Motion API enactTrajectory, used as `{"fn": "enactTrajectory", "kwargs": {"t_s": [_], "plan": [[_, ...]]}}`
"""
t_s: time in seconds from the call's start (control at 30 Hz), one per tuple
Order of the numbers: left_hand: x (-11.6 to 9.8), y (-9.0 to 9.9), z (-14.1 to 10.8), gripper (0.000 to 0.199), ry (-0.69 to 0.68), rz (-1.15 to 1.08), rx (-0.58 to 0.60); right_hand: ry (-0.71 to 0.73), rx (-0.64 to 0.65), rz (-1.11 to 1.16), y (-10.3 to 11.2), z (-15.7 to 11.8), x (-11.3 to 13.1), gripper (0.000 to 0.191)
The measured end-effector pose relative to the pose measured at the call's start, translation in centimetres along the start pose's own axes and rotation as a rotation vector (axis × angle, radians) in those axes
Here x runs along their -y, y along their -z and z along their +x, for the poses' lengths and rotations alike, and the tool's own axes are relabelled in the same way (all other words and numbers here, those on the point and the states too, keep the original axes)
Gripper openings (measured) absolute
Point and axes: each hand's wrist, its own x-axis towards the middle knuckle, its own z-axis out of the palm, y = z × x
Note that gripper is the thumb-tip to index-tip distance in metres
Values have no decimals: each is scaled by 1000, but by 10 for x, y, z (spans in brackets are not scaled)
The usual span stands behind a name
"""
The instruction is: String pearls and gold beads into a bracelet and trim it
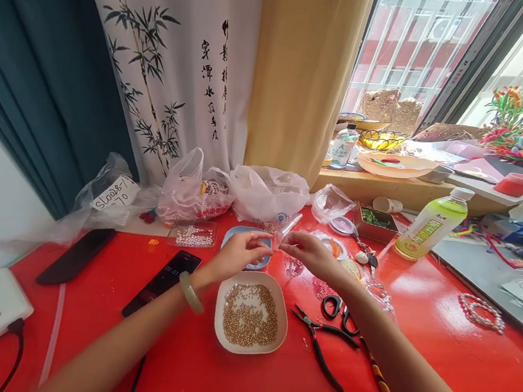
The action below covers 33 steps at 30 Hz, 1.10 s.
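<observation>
My left hand [238, 254], a pale bangle on its wrist, hovers over the blue dish [229, 238], thumb and fingers curled together. Facing it from the right, my right hand [312, 253] pinches with thumb and forefinger. Whatever lies in either pinch is too small and faint to make out. Between and behind the fingertips shows a clear plastic piece [289, 224]; I cannot tell whether it is touched. Just below the hands stands a white square bowl [281, 338] of small gold beads [249, 330]. A clear tray [195, 235] of pearly beads sits left of the blue dish.
Pliers [320, 334] and black-handled scissors [332, 306] lie by my right forearm. Two phones, one dark [76, 256] and one showing a timer [166, 280], lie left. Plastic bags [267, 190] line the back. A drink bottle [433, 223] and beaded bracelet [481, 312] are right.
</observation>
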Motion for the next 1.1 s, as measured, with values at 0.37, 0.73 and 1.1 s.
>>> {"fn": "enactTrajectory", "kwargs": {"t_s": [0.37, 0.73, 1.1], "plan": [[-18, -12, 17, 20, -75, -233, -207, -53, 14, 456, -7, -2, 0, 21], [-6, 24, 12, 25, -114, -349, -441, -364, 57, 965, -13, -28, -10, 14], [11, 31, -5, 31, -61, -286, -450, -401, 85, 981, -18, -34, -26, 17]]}}
